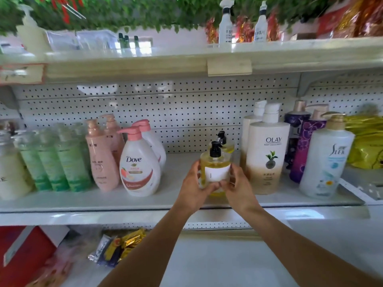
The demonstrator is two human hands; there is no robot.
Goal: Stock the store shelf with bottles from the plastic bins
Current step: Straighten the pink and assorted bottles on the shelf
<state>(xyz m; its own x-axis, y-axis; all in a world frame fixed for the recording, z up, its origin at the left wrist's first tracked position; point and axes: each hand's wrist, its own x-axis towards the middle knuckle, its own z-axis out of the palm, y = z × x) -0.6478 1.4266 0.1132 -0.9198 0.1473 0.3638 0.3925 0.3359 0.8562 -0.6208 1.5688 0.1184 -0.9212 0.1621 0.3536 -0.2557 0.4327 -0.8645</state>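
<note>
Both arms are reaching forward over the shelf (pixel 186 200) edge, the left hand (pixel 193 186) and right hand (pixel 238 186) gripping a yellow bottle (pixel 215 168) from either side, between the Dove bottle (pixel 138 162) left and Olay bottle (pixel 267 154) right. A second yellow bottle (pixel 226 145) is standing just behind.

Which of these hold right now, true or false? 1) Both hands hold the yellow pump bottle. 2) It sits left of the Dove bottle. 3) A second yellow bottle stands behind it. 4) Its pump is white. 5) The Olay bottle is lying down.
1) True: the left hand and right hand grip the yellow pump bottle.
2) False: it is between the Dove bottle and the Olay bottle.
3) True: second yellow bottle.
4) False: black.
5) False: upright.
</note>
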